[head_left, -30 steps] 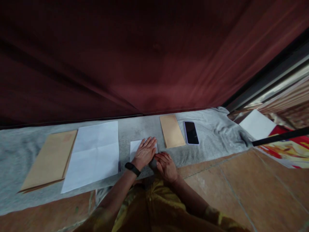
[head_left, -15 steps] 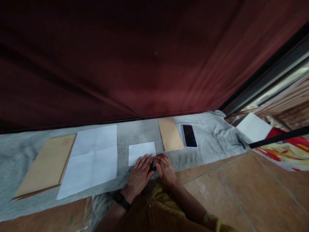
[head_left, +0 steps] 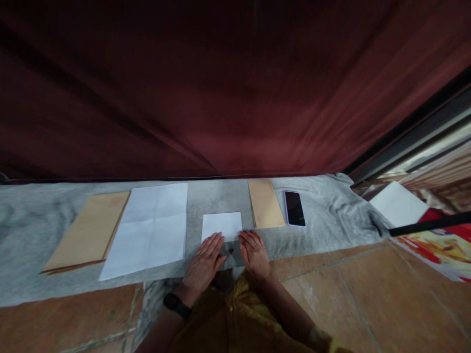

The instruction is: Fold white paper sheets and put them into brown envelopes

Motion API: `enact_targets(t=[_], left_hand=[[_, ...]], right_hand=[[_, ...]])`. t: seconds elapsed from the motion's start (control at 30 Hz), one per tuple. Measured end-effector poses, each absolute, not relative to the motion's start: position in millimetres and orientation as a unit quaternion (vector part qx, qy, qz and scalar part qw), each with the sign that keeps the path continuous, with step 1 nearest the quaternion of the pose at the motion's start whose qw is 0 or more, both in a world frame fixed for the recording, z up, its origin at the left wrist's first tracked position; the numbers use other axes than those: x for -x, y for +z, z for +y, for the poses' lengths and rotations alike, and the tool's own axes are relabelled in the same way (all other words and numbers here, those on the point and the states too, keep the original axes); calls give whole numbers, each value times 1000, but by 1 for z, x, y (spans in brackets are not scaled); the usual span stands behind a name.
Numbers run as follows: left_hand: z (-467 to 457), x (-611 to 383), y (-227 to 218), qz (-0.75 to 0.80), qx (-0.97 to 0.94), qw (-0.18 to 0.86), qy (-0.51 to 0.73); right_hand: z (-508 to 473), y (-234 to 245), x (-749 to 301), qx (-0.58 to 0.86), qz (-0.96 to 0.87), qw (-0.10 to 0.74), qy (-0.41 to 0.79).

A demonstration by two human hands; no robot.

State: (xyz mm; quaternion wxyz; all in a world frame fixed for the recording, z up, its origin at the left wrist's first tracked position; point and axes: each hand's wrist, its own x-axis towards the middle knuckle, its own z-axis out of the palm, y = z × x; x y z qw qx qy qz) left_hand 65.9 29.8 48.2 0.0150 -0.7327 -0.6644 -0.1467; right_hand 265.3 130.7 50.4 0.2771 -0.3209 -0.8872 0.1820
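A small white sheet of folded paper (head_left: 221,224) lies flat on the grey cloth in front of me. My left hand (head_left: 205,262) rests palm down, its stretched fingertips on the paper's near left edge. At the near right corner, the fingertips of my right hand (head_left: 255,255) touch or almost touch the paper; I cannot tell which. That hand also lies flat with its fingers out. A gap of cloth shows between the two thumbs. Left of the paper is a stack of large white sheets (head_left: 149,225). Brown envelopes (head_left: 267,203) lie just to its right.
Larger brown envelopes (head_left: 88,228) lie at the far left, partly under the white sheets. A phone (head_left: 294,208) sits right of the small envelopes. Dark red fabric (head_left: 221,122) hangs behind the grey cloth (head_left: 327,215). A black bar (head_left: 430,224) crosses the right side.
My hands have moved apart from each other, the left one leftward along the paper's near edge. The view has shifted slightly, so everything on the cloth appears further right.
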Motion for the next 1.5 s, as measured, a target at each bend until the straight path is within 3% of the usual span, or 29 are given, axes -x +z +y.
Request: enact_targets(t=[0.6,0.97,1.5], left_hand=[[36,-102,56,-692,710,20,-126],[7,-67,52,-721,676,60,-140],[46,-118,61,-677,723,8,-136]], right_hand=[[122,58,-242,293,-919,226,137],[121,48,-268,313,-918,214,115],[157,56,-252,316,-907,210,185]])
